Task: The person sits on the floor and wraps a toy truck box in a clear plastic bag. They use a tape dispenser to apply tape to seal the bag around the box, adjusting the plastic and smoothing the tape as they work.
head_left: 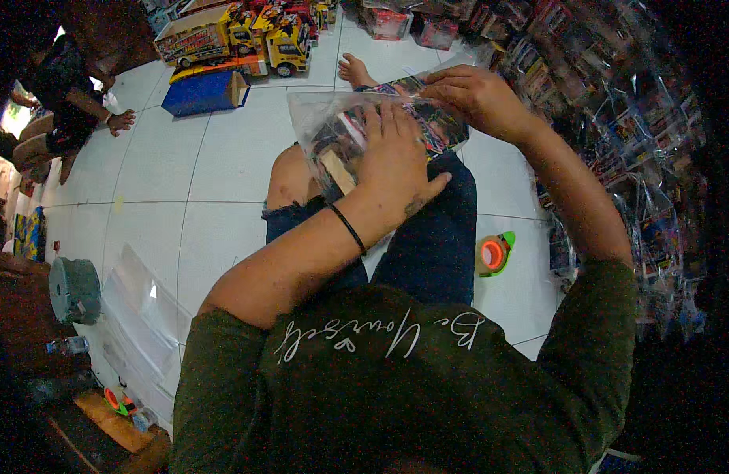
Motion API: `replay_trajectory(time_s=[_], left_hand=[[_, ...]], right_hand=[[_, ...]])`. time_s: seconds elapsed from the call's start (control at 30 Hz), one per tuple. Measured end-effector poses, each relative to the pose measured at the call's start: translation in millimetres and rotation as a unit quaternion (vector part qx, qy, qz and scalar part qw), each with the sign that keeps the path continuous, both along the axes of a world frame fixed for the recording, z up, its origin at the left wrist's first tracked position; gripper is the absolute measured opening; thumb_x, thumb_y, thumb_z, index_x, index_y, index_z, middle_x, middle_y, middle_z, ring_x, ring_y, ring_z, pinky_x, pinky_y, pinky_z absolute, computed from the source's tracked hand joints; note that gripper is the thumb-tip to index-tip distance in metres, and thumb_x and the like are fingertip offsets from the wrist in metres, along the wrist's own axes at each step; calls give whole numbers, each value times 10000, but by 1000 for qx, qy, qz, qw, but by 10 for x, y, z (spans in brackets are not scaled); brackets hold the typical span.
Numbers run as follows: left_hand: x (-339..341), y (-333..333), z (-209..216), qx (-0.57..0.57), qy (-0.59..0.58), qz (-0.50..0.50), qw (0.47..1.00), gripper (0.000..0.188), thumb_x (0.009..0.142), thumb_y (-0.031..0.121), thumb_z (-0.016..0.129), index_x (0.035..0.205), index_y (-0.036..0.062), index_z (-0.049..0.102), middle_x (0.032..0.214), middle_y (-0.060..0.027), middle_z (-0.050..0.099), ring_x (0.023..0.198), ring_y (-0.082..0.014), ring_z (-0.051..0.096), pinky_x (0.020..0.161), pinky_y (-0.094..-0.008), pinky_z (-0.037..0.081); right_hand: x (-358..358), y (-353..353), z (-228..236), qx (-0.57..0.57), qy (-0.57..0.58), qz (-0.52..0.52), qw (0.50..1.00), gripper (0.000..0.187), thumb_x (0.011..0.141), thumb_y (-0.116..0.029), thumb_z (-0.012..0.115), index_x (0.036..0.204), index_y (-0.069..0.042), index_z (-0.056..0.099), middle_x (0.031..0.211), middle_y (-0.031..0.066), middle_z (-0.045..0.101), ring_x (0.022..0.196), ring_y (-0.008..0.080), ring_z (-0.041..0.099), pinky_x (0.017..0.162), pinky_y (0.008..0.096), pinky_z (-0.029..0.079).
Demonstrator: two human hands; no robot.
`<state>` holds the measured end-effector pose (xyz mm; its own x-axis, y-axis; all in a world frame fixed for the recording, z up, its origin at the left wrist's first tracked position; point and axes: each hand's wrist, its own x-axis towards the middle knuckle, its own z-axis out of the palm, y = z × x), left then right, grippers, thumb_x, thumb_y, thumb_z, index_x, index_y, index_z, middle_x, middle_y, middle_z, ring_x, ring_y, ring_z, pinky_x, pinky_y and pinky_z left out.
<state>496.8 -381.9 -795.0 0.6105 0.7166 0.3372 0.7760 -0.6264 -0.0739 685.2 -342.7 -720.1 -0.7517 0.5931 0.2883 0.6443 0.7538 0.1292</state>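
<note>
A clear plastic bag (309, 114) lies across my lap, with a colourful printed item and a tan strip showing through it. My left hand (392, 158) rests flat on top of the bag, fingers stretched out over the item. At the far right end of the bag, my right hand (483, 99) has its fingers pinched together at the plastic's edge. Part of the contents is hidden under my left hand.
Toy trucks (281, 43) and a blue box (202, 93) stand at the far left. An orange and green tape dispenser (495, 254) lies right of my leg. Flat clear bags (143, 308) and a grey-green roll (74, 290) are left. Packaged goods (633, 150) pile up right. Another person (64, 95) sits far left.
</note>
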Motion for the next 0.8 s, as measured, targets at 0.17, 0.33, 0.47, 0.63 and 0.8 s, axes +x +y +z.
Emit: replay_trajectory(time_s=[0.17,0.33,0.47,0.63,0.8], left_hand=[[-128,42,101,-9,-45,18,999,956,713,679,527,1243,-112,442,1290,-266,434,1240,-403,353,1075,-514,177],[-156,142,-76,4,-72,-5,997,956,699,675,544,1220,-121,457,1276,-284,440,1245,-408,351,1077,-505,185],[-152,-30,219,9,-107,-38,994,860,724,612,568,1160,-127,511,1241,-294,471,1222,-406,388,1084,-481,195],[-23,-440,663,-83,-74,-186,976,640,828,437,542,1176,-98,495,1267,-274,462,1235,-379,400,1084,-451,238],[5,-155,287,99,31,-107,989,343,825,179,458,981,-71,634,1019,-231,605,1047,-318,541,1037,-449,295]], right_hand=[[32,-37,-197,27,-19,1,999,325,791,-163,547,1094,-56,597,1075,116,619,1053,292,560,903,384,452],[74,-131,-354,40,-85,47,994,380,780,-162,518,1133,-33,570,1105,118,610,1106,294,530,960,393,419],[67,-266,-344,31,-107,27,993,378,782,-153,503,1127,-15,569,1133,128,600,1143,295,508,1013,388,370],[-15,-416,-228,-41,-71,-9,997,397,766,-140,510,1135,-7,572,1198,142,566,1194,297,465,1050,388,332],[46,-416,-353,57,-113,-21,992,428,764,-166,525,1176,-57,560,1240,138,539,1202,289,458,1083,424,274]])
